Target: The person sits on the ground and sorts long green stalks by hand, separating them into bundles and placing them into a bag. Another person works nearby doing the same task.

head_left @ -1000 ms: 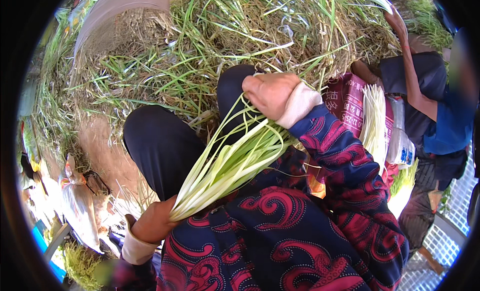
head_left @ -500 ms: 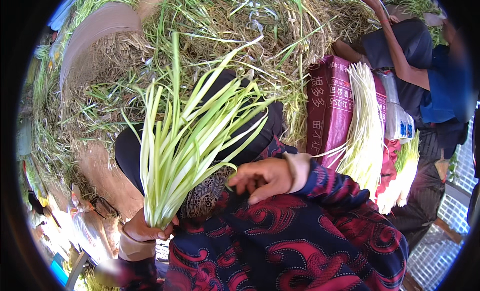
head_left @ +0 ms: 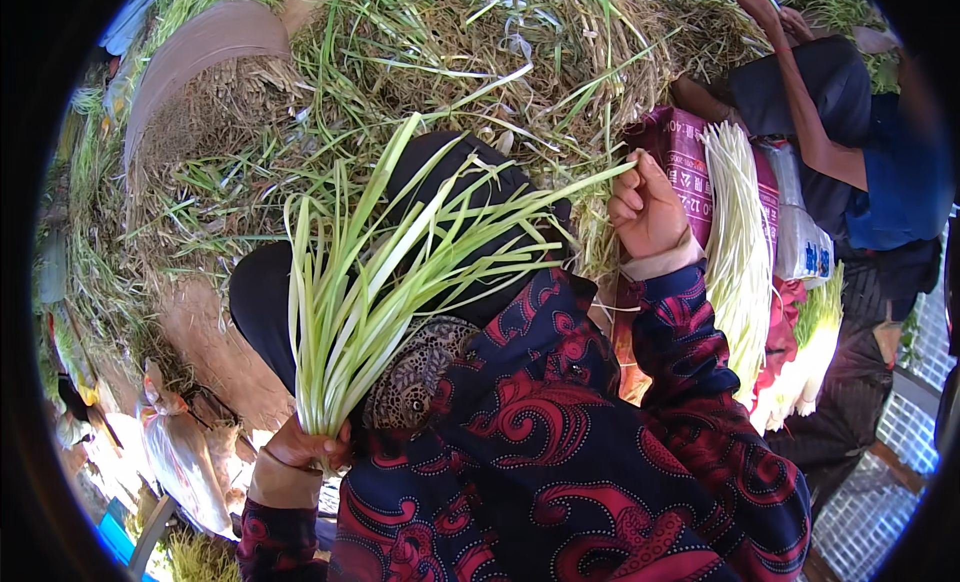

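Note:
In the lower left, my left hand [head_left: 308, 446] is closed around the base of a bunch of garlic chives [head_left: 352, 317], flat leaves running pale white to green. The bunch stands upright over my lap and fans out at the top. My right hand [head_left: 648, 206] is raised to the right of it. Its thumb and fingers pinch the tip of one long chive leaf [head_left: 575, 187], which is drawn out sideways from the bunch. Beside that hand, a heap of pale trimmed chives [head_left: 735, 242] lies over a dark red printed sack [head_left: 672, 147].
Loose green leaves and dry brown stalks [head_left: 390, 67] cover the ground ahead. At the right, a co-worker's arm [head_left: 808, 117] reaches forward. Clear plastic bags [head_left: 800, 237] and another bundle of chives [head_left: 805, 367] lie on that side. At the left sits a clear plastic bag [head_left: 180, 462].
My right hand has moved up and to the right, from beside the bunch to above the sack, and now pinches a leaf tip. The bunch stays in my left hand.

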